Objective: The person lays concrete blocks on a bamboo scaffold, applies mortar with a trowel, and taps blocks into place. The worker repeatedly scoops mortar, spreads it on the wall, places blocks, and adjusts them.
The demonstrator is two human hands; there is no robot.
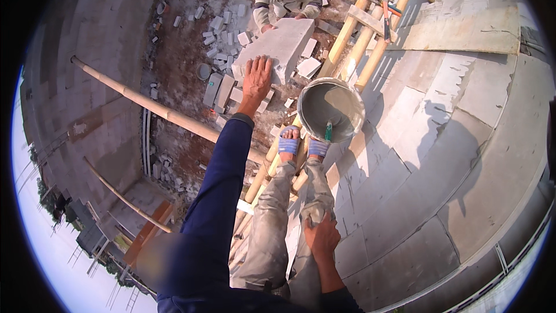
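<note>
My left hand (258,78) reaches forward with its fingers stretched out over the near edge of a large pale grey wall block (278,46). Below me, a co-worker (286,0) supports the far side of that block with both hands. My right hand (322,235) is closed on my trouser leg (315,203) at the knee, where the cloth bunches. Beyond my feet (289,142) stands a round bucket (360,104) with grey mortar inside. A tool's green handle (328,132) sticks up at its near rim; the rest of the tool is hidden.
Bamboo scaffold poles (347,37) run under my feet. Over a wooden crosspiece hangs an orange-handled tool (386,20). To my right rises a block wall (399,168) carrying my shadow. A long pole (145,101) slants across on the left. Broken blocks (223,37) litter the ground below.
</note>
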